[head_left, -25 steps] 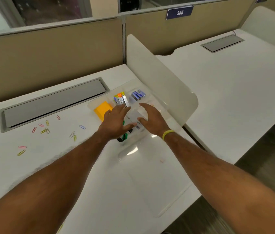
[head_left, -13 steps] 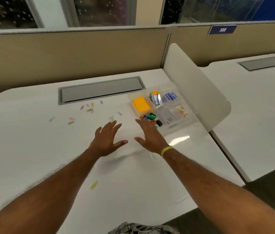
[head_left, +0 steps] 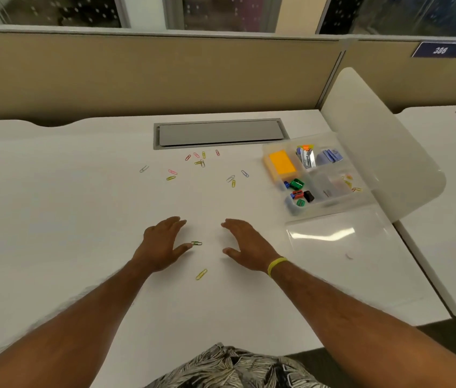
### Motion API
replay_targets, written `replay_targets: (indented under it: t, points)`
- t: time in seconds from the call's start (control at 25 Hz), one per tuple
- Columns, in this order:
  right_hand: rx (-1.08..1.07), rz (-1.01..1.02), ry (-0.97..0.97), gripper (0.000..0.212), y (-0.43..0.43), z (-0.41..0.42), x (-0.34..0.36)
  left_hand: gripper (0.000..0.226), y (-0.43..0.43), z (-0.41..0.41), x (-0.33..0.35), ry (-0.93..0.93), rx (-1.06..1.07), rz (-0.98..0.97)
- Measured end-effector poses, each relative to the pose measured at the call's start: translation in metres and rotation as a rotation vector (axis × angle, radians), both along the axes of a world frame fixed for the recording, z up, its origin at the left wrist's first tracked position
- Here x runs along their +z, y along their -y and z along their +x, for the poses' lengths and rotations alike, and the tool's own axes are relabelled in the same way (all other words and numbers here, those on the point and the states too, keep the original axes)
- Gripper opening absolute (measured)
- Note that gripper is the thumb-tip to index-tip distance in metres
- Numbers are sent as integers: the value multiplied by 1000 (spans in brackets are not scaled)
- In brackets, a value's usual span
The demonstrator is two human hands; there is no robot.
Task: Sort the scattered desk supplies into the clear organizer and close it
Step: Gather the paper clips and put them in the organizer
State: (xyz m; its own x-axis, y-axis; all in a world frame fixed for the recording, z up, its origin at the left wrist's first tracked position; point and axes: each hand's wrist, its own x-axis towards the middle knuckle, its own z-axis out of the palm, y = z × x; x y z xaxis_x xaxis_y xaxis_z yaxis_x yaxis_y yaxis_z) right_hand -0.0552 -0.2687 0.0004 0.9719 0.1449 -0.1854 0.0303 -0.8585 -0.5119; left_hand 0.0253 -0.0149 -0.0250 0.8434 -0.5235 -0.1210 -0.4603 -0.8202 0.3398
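We've got both hands low over the bench (head_left: 53, 219), palms down, fingers straight, holding nothing. Left hand (head_left: 162, 245): thumb tip sits right by a green paper clip (head_left: 196, 243), touching or just short of it, can't tell which. A yellow clip (head_left: 201, 274) lies nearer us, between the two wrists. Right hand (head_left: 245, 243) is flat too, apart from both clips.

The step, as we read it, is gathering loose clips. Flat wire on a smooth top won't pinch easily, so we'd slide each one w/ a fingertip, tip up an end, then nip it between thumb & forefinger. Better to collect the near two first, then reach far for the scattered clips (head_left: 198, 162) by the grey cable hatch (head_left: 218, 133), & carry them over in one handful, not one by one.

The clear organizer (head_left: 333, 206) sits far right against the white divider (head_left: 375, 141), w/ its lid (head_left: 333, 247) lying open on the near side. Contents, left to right:
- Far row: orange sticky pad (head_left: 282, 163), staple strips (head_left: 306, 158), blue bits (head_left: 329, 157) too small to name.
- Near row: coloured binder clips (head_left: 296, 184), then a compartment w/ a few paper clips (head_left: 351, 184) at the right end. The loose ones likely go there.
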Motion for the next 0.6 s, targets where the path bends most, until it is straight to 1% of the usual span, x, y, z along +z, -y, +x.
replay_targets:
  t: [0.16,0.28,0.44,0.52,0.6]
  points:
    - [101,-38,-47,45,-30,-7,-7,47,-4,-7,0,0,-3,21]
    - [139,-75,-89,41,-49,-11,-10,37,4,-11,2,16,8,27]
    - [95,-75,-126,34,-65,-10,-9,21,14,-13,4,-3,87,-28]
    - [105,-92,-163,28,-70,-7,-7,17,17,-13,4,-19,132,-49]
    - [111,-106,-195,24,-74,-4,-6,17,20,-12,4,-29,128,-21]
